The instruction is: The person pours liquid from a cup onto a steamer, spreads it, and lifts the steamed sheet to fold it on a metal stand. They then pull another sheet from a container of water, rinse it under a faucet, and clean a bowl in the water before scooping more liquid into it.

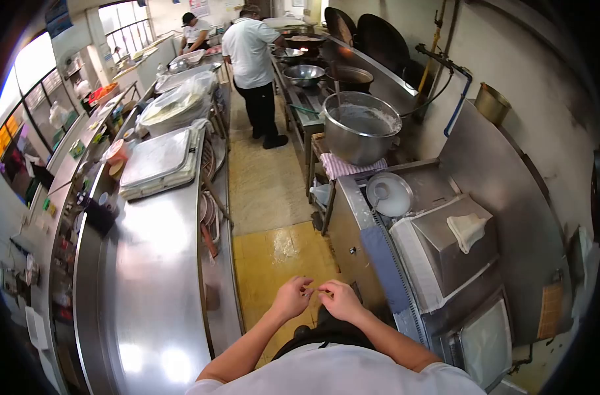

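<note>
Left hand (292, 297) and right hand (341, 300) met fingertip to fingertip at the waist, fingers half curled; whether they pinched anything was too small to tell. Below them lay a yellow floor (280, 253). A steel unit (445, 253) with a cloth (466, 230) on top stood just right of the right hand, and a long counter (155, 276) ran along the left, bearing a covered tray (156, 160). Farther up the narrow aisle, a big pot (360, 128) sat near a person (250, 52) at the stove.
</note>
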Available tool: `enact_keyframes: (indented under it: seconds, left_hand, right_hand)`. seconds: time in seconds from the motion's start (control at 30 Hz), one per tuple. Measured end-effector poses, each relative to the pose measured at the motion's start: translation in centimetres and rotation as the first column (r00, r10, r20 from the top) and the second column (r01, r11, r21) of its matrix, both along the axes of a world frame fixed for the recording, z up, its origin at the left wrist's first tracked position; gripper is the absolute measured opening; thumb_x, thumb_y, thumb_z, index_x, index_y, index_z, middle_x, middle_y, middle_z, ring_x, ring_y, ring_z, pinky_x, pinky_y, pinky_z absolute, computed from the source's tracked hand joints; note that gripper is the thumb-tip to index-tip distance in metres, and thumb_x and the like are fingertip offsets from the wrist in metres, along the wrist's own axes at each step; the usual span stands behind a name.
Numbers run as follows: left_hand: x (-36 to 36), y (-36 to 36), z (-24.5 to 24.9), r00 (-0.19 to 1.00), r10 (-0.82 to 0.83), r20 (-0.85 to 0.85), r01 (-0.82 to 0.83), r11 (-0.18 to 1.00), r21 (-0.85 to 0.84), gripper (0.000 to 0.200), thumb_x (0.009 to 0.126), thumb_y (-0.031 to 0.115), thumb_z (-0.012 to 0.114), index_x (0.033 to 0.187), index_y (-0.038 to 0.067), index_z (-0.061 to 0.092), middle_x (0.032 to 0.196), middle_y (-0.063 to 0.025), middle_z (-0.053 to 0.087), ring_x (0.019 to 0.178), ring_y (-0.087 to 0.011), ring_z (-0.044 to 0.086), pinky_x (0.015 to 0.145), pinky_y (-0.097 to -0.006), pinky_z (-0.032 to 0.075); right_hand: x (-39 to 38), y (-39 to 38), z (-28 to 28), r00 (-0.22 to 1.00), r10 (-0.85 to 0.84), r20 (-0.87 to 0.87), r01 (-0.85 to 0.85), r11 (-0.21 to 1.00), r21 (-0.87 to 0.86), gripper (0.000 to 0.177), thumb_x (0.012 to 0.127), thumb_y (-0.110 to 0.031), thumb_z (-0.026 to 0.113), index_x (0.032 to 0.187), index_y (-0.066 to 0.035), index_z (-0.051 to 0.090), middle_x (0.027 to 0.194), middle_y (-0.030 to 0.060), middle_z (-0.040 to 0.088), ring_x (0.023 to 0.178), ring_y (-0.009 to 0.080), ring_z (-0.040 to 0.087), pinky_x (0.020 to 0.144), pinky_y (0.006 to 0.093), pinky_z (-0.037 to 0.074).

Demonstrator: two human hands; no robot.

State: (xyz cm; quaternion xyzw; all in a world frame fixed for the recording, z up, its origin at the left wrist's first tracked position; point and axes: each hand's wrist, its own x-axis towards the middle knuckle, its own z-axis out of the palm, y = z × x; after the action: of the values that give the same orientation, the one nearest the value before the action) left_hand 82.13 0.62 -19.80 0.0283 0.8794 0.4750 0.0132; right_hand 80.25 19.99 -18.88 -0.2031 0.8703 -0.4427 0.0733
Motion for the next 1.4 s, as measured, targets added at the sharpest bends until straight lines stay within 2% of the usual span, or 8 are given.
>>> enact_keyframes:
  seconds: [0.3,0.5,0.63,0.77,0.8,1.13,1.23,1.4]
  left_hand:
    - [-14.4,0.8,1.3,0.986,-0.123,0.115,0.147,0.963,-0.226,0.021,0.09,0.013,0.07,0.11,0.006,0.073,0.102,-0.018,0.068,0.088,-0.03,0.07,0.078,-0.0384,0.056]
    - [-25.2,1.5,1.0,0.973,-0.181,0.141,0.203,0.966,-0.161,0.023,0.095,0.017,0.067,0.114,0.007,0.073,0.094,-0.0188,0.072,0.082,-0.0278,0.071,0.076,-0.0363,0.057]
    - [-31.0,3.2,1.1,0.956,-0.222,0.191,0.245,0.963,-0.109,0.026,0.096,0.021,0.067,0.117,0.006,0.072,0.096,-0.0169,0.075,0.083,-0.0242,0.072,0.077,-0.0348,0.057]
    - [-36.4,6.6,-0.1,0.896,-0.32,0.308,0.351,0.935,-0.05,0.03,0.095,0.022,0.069,0.119,0.005,0.072,0.1,-0.0158,0.076,0.086,-0.0227,0.072,0.078,-0.0353,0.057]
    - [-37.5,7.7,-0.3,0.877,-0.357,0.321,0.389,0.921,-0.039,0.03,0.094,0.022,0.069,0.12,0.005,0.071,0.101,-0.0155,0.076,0.087,-0.0223,0.072,0.079,-0.0356,0.057]
    - [-50.8,15.2,-14.3,0.71,-0.626,0.323,0.648,0.76,0.05,0.042,0.091,0.018,0.07,0.126,-0.004,0.062,0.111,-0.0203,0.072,0.083,-0.0246,0.073,0.072,-0.0376,0.059]
    - [-54.9,16.5,-14.3,0.629,-0.633,0.451,0.645,0.749,0.151,0.04,0.093,0.011,0.065,0.127,-0.008,0.056,0.11,-0.0213,0.069,0.082,-0.0253,0.073,0.062,-0.0364,0.061]
    - [-58.0,18.6,-13.6,0.383,-0.606,0.697,0.355,0.793,0.495,0.032,0.097,0.011,0.059,0.118,-0.012,0.054,0.108,-0.0238,0.066,0.087,-0.0329,0.072,0.071,-0.042,0.065]
  right_hand:
    - [-14.5,2.6,-4.2,0.989,-0.11,0.095,0.118,0.989,-0.09,0.022,0.086,-0.023,0.073,0.085,-0.001,0.071,0.095,0.0181,0.072,0.082,0.0348,0.069,0.073,0.0419,0.055]
    - [-26.5,7.1,-7.9,0.88,-0.457,0.133,0.476,0.84,-0.261,0.029,0.082,-0.02,0.077,0.102,0.0,0.071,0.093,0.0194,0.073,0.084,0.0279,0.072,0.074,0.0391,0.057]
    - [-32.9,10.9,-11.3,0.691,-0.709,0.143,0.723,0.681,-0.117,0.048,0.08,-0.022,0.079,0.118,0.004,0.065,0.105,0.019,0.072,0.091,0.0257,0.071,0.081,0.0371,0.056]
    - [-36.5,14.0,-14.3,0.585,-0.789,0.189,0.78,0.611,0.133,0.063,0.079,-0.031,0.072,0.125,0.008,0.06,0.115,0.0303,0.067,0.11,0.043,0.065,0.095,0.0462,0.051]
    - [-36.9,14.0,-10.6,0.546,-0.755,0.362,0.75,0.634,0.191,0.062,0.077,-0.033,0.071,0.123,0.009,0.06,0.116,0.0319,0.066,0.113,0.0468,0.062,0.098,0.0484,0.05]
    - [-41.7,11.6,-14.3,0.296,-0.918,0.263,0.856,0.377,0.354,0.044,0.082,-0.029,0.062,0.11,0.004,0.068,0.116,0.0313,0.066,0.112,0.0463,0.062,0.097,0.0506,0.05]
    - [-43.4,11.9,-16.0,0.194,-0.896,0.4,0.888,0.334,0.316,0.037,0.083,-0.025,0.061,0.103,0.005,0.07,0.106,0.0314,0.068,0.097,0.0447,0.068,0.087,0.051,0.053]
    - [-42.7,11.3,-16.3,0.161,-0.722,0.673,0.983,0.055,-0.176,0.018,0.088,-0.014,0.064,0.096,0.0,0.07,0.08,0.0103,0.064,0.067,0.0214,0.06,0.058,0.0379,0.048]
